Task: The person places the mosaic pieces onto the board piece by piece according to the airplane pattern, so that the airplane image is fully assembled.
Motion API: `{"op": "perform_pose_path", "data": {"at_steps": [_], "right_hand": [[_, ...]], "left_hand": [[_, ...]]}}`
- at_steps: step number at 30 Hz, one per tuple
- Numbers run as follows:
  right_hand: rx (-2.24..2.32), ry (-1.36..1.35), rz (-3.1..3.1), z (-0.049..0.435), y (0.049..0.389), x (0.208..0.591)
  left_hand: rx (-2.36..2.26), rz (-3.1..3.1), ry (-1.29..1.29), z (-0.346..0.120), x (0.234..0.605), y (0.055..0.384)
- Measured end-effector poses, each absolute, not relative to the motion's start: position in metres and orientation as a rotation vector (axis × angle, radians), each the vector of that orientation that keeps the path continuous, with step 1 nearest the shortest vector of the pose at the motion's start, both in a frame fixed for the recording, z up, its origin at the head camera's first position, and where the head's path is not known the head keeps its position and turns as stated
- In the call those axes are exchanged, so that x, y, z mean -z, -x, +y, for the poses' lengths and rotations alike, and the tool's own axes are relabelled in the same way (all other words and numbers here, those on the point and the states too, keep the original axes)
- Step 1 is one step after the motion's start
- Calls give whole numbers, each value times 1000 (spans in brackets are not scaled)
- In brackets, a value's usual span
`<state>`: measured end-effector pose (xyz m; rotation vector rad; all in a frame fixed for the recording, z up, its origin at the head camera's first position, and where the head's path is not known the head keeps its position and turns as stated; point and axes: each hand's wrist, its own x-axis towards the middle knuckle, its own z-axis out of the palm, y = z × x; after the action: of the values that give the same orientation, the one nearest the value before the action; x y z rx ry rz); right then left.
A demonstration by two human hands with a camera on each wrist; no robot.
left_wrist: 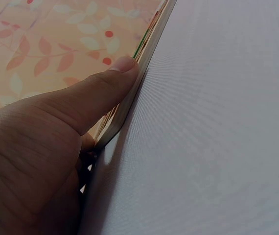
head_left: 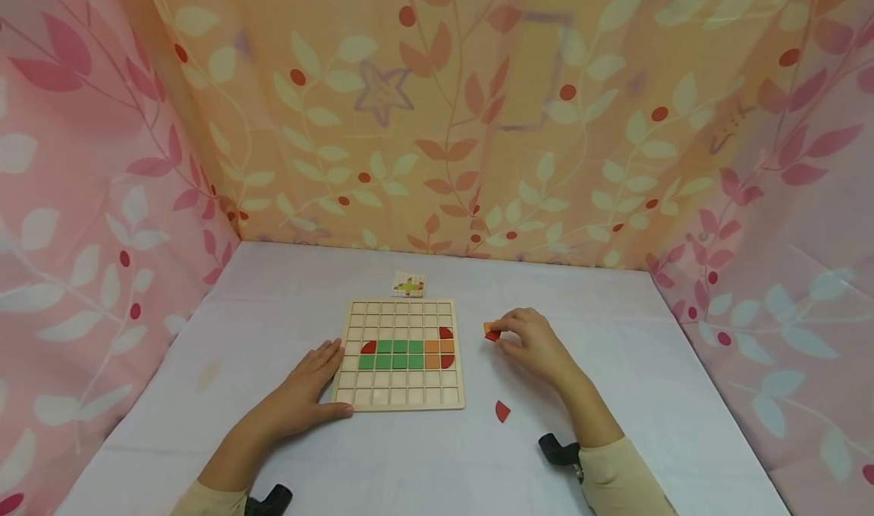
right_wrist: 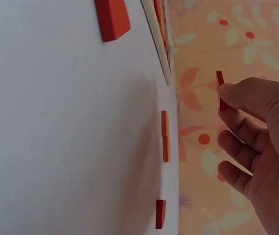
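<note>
Lightness is to be expected of the red piece [right_wrist: 221, 91], which is pinched between thumb and fingertip of the right hand [head_left: 536, 345], right of centre in the lower half of the head view. In the right wrist view it is seen thin, flat and clear of the white cloth [head_left: 437, 455], the other fingers being loosely bent. By its look it can be judged stiff, probably painted wood, hard to break but smooth enough to be twisted if pinched at a corner; it is best taken by its flat faces near the middle, with little force. The same can be judged of the loose red piece [head_left: 502, 411], lower right of centre in the head view, whose thin sides are better caught than its face. The grid board [head_left: 396, 399], at lower centre, seems rigid but easily slid by a nudge; its left side and near edge are touched by the left hand [head_left: 307, 387], whose thumb and fingers are spread wide.
</note>
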<state>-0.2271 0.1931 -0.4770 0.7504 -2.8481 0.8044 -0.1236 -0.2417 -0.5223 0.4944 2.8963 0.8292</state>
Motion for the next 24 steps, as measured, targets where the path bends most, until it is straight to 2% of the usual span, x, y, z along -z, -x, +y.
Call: {"op": "perform_pose_path", "data": {"at_steps": [24], "right_hand": [[-843,-1142,-2714,89,220,443]], "left_hand": [[-867,2889,-500,-241,522,124]]}}
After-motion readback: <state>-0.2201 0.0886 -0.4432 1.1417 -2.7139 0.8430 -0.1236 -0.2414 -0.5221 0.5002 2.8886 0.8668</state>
